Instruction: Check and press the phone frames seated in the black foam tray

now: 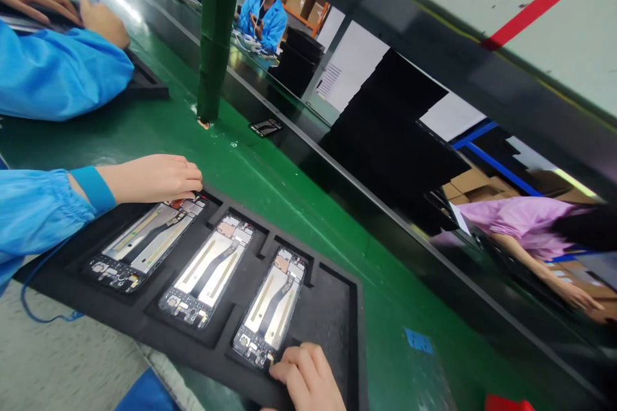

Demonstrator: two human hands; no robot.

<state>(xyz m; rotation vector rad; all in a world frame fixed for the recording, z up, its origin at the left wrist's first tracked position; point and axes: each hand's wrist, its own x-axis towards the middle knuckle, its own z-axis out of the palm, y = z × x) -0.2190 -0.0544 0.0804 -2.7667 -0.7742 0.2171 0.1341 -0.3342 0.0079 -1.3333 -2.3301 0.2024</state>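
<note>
Silver-and-black rectangular phone bodies [208, 271] lie in a black foam tray [359, 334] on the green bench [390, 302]. My left fingers [191, 175] curl at the leftmost one's top, my right fingers [292, 366] at the rightmost one's bottom; whether either grips, I cannot tell.

Right hand [312, 377] cropped at bottom edge, red object [506, 403] likewise, pink-sleeved person [533, 225] cropped right

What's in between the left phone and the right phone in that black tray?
In the head view, the middle phone lies between the left phone and right phone, with strips of black tray separating them.
</note>
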